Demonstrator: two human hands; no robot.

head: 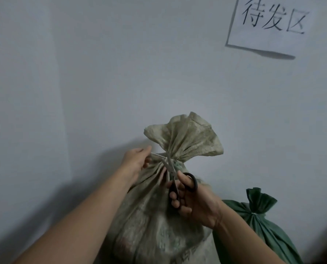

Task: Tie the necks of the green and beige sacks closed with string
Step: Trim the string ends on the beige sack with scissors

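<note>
The beige sack (159, 216) stands upright against the wall (82, 73), neck up. The left hand (136, 161) pinches the string (158, 155) sideways; the right hand (195, 202) grips scissors (173, 174) pointing up at it. The green sack (263, 225) stands alongside, tied.

We see a pale wall (101, 73) rising behind and above the fingers, and high up to their right hangs a white paper sign (269, 29) with three handwritten black characters.

We pull white string (156, 154) with left hand (138, 159) | right hand (194, 201) holds black-handled steel scissors (175, 178) at gathered neck of beige woven sack (178, 149) | green woven sack (259, 221) tied, beside
</note>
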